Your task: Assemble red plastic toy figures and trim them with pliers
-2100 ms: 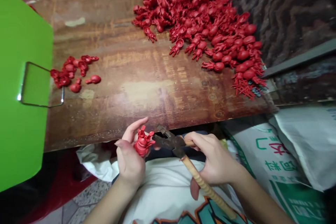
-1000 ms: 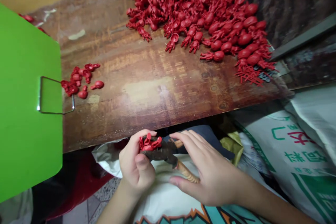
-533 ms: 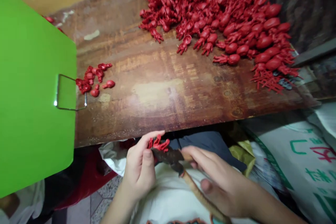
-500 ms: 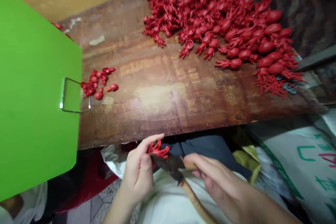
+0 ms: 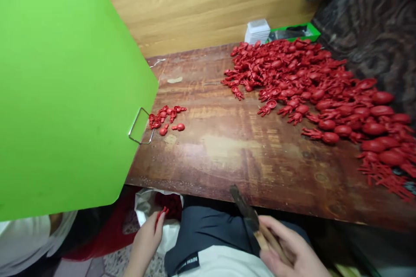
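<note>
My left hand [image 5: 147,236] is closed on a small red plastic piece [image 5: 164,212], mostly hidden by the fingers. It is beside the mouth of a white bag [image 5: 143,201], below the table edge, with red pieces [image 5: 170,203] inside. My right hand [image 5: 286,242] grips dark-headed pliers [image 5: 245,210] by their tan handles, over my lap. Their head points up and left toward the table's front edge, and whether the jaws meet I cannot tell.
A large pile of red plastic pieces [image 5: 312,82] covers the right of the wooden table [image 5: 208,169]. Several more red pieces [image 5: 167,117] lie left, beside a green panel [image 5: 74,95] with a wire handle [image 5: 130,134]. White cards [image 5: 257,32] and a green tray [image 5: 313,32] stand behind.
My left hand has moved left and away from the pliers, carrying a red piece to the bag. My right hand has drawn the pliers to the right. The view has tilted up.
</note>
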{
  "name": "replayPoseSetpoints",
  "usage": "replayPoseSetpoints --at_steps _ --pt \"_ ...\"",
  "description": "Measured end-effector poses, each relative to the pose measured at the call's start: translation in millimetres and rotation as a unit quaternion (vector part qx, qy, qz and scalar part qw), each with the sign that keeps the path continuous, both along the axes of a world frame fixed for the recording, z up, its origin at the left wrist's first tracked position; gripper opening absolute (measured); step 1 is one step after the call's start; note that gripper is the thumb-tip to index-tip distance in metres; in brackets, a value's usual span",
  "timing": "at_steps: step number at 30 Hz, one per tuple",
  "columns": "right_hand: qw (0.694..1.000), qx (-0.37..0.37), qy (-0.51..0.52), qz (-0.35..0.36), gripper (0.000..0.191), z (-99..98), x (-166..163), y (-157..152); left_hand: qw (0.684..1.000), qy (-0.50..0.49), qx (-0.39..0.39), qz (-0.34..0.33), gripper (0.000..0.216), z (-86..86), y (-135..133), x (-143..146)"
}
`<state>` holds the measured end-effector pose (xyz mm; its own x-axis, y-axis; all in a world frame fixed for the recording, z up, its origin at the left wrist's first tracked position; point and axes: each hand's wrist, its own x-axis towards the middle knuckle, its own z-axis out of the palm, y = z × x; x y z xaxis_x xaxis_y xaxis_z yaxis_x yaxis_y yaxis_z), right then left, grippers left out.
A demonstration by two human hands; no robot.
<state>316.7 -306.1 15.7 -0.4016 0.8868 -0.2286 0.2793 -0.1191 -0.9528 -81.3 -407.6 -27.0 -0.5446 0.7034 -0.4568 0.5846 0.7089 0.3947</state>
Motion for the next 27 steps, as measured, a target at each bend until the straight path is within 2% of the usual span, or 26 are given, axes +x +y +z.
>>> replayPoseSetpoints --at_steps 2,4,6,8,11,12,13,14,15,17,19,21,23,25,27 --pt "0.981 0.143 -0.113 -0.062 0.053 -6.1 2 23 1.000 0.018 -0.008 0.012 0.033 -22.9 13 -2" --pt "0.920 0.298 -0.228 -0.114 0.053 -9.9 7 51 0.999 0.025 -0.019 0.005 0.032 -35.0 25 1" --pt "0.857 0.396 -0.306 -0.123 0.054 -13.1 13 81 0.999 0.019 -0.024 -0.020 0.030 -35.4 32 7" --pt "0.816 0.441 -0.350 -0.128 0.057 -16.8 22 105 0.998 -0.003 -0.013 -0.059 0.034 -23.1 36 16" --pt "0.777 0.468 -0.387 -0.166 0.062 -24.7 33 131 0.990 -0.061 0.043 -0.123 0.046 19.8 53 27" --pt "0.770 0.473 -0.392 -0.173 0.064 -28.3 37 138 0.983 -0.077 0.075 -0.145 0.047 38.6 66 28" --pt "0.767 0.477 -0.394 -0.173 0.066 -32.2 41 144 0.969 -0.085 0.111 -0.204 0.048 57.7 84 27" --pt "0.766 0.480 -0.393 -0.169 0.068 -36.4 44 149 0.953 -0.047 0.145 -0.262 0.045 75.6 107 24" --pt "0.767 0.482 -0.390 -0.165 0.070 -40.7 47 154 0.939 0.030 0.189 -0.286 0.040 90.7 134 21" --pt "0.773 0.479 -0.382 -0.164 0.074 -48.3 52 164 0.931 0.080 0.232 -0.272 0.042 109.2 191 12" --pt "0.785 0.469 -0.368 -0.170 0.074 -53.0 57 173 0.928 0.093 0.250 -0.261 0.050 111.7 246 5" --pt "0.794 0.459 -0.359 -0.174 0.071 -53.7 61 180 0.929 0.089 0.260 -0.246 0.050 105.1 288 2" --pt "0.794 0.455 -0.359 -0.184 0.065 -50.1 64 184 0.933 0.063 0.267 -0.234 0.031 98.6 313 -2" --pt "0.789 0.454 -0.359 -0.205 0.059 -43.2 63 185 0.934 0.016 0.279 -0.222 0.009 96.7 328 -8" --pt "0.789 0.454 -0.349 -0.222 0.051 -34.6 53 186 0.929 -0.048 0.304 -0.206 0.015 97.6 340 -14"
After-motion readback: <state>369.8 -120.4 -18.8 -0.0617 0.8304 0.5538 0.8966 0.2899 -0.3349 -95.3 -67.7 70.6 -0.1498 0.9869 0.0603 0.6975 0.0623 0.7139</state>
